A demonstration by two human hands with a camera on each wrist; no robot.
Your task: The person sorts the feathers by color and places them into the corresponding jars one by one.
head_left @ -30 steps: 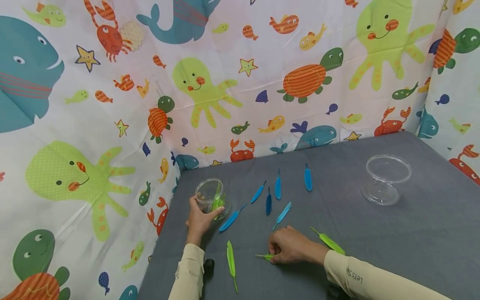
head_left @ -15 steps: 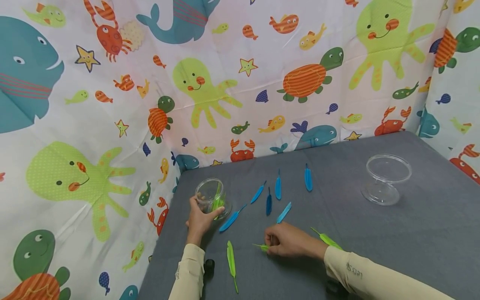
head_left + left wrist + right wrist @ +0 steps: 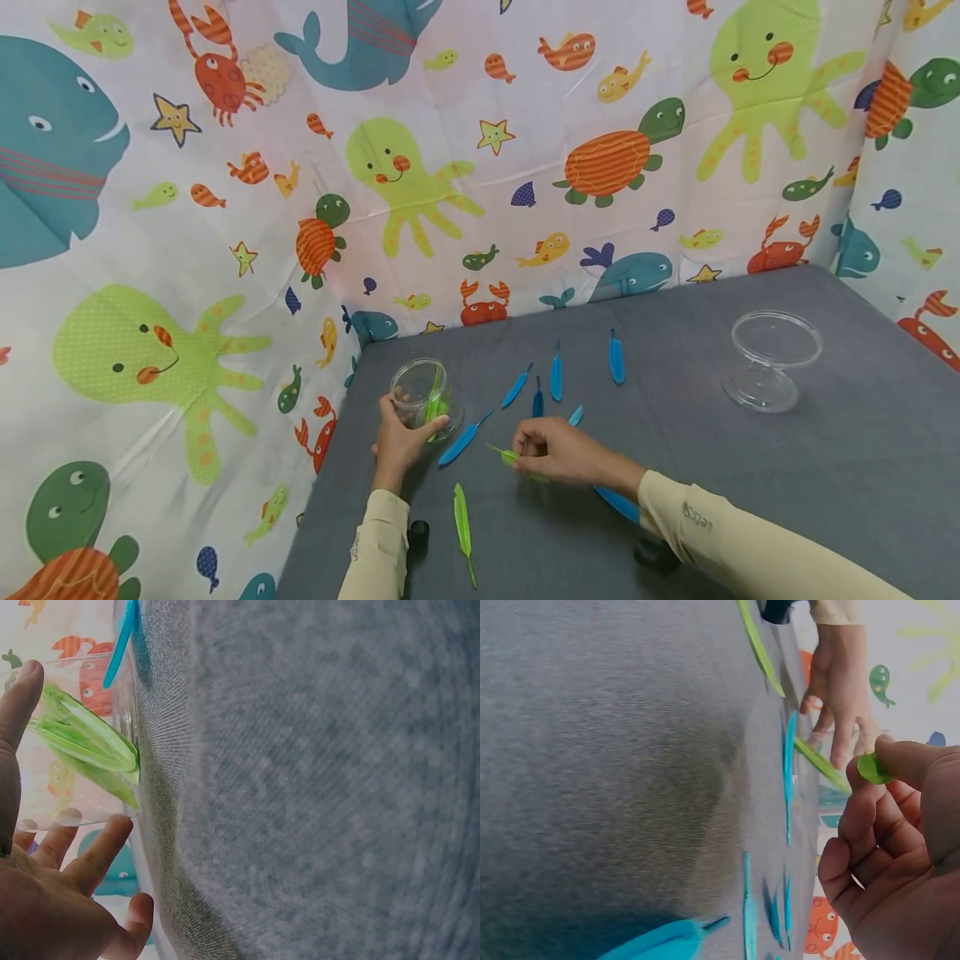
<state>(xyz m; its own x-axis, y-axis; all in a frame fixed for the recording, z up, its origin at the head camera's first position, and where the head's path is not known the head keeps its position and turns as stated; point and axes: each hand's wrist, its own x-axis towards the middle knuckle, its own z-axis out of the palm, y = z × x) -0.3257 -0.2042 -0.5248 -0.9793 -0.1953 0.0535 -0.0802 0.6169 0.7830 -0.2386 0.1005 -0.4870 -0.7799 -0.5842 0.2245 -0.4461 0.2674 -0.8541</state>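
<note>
In the head view my left hand (image 3: pixel 401 442) grips a clear plastic jar (image 3: pixel 418 360) at the left of the table. Several green feathers (image 3: pixel 90 742) stand inside it, and the left wrist view has the thumb and fingers on either side of its wall. My right hand (image 3: pixel 558 452) pinches a loose green feather (image 3: pixel 509 457) between thumb and forefinger, its quill pointing left. That feather (image 3: pixel 871 769) is seen end-on in the right wrist view. Another green feather (image 3: pixel 462 525) lies on the grey cloth between the forearms.
Several blue feathers (image 3: pixel 557 377) lie scattered beyond the right hand. One blue feather (image 3: pixel 617 503) shows beside the right sleeve, partly covered. A second clear container (image 3: pixel 761 390) stands at the back right. Patterned sea-animal curtains (image 3: pixel 480 208) border the table (image 3: pixel 750 475).
My right hand has lifted away from the near part of the table and moved up and left with the green feather, uncovering a blue feather. The left hand and jar stay put.
</note>
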